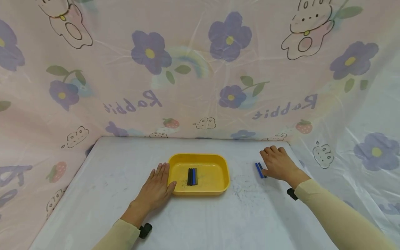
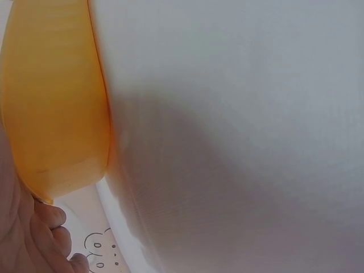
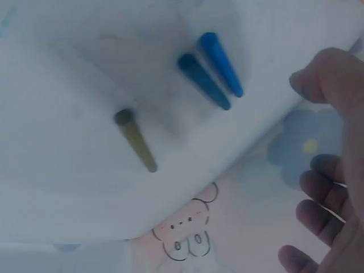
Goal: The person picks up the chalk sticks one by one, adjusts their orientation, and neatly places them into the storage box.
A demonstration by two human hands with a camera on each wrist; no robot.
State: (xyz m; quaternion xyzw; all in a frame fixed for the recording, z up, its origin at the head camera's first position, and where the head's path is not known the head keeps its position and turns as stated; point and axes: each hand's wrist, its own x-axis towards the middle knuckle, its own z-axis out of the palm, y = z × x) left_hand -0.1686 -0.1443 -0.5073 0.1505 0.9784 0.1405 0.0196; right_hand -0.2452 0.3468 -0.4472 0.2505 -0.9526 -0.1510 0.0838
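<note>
Item 1, nearest you: your left hand (image 1: 155, 190), fingers straight and flat on the white table cover (image 1: 125, 163), holding nothing, its thumb side touching the left wall of the shallow yellow plastic tray (image 1: 225, 173); the left wrist view shows that tray wall (image 2: 54, 108) right beside the fingertips (image 2: 48, 219). Item 2: inside the tray, well to the right of that hand, three short sticks side by side, black, blue and grey (image 1: 192, 176), long axes running away from you. Item 3: your right hand (image 1: 278, 163), fingers loosely spread, palm down, gripping nothing. Item 4: two short blue sticks (image 1: 260, 170) lying parallel just left of its thumb, apparently touching it, long axes pointing away and slightly left; the right wrist view shows them (image 3: 213, 74) apart from the fingers, with an olive stick (image 3: 135, 139) lying nearby. Your right hand is far nearer these. Backdrop: pink floral cloth (image 1: 187, 69).
</note>
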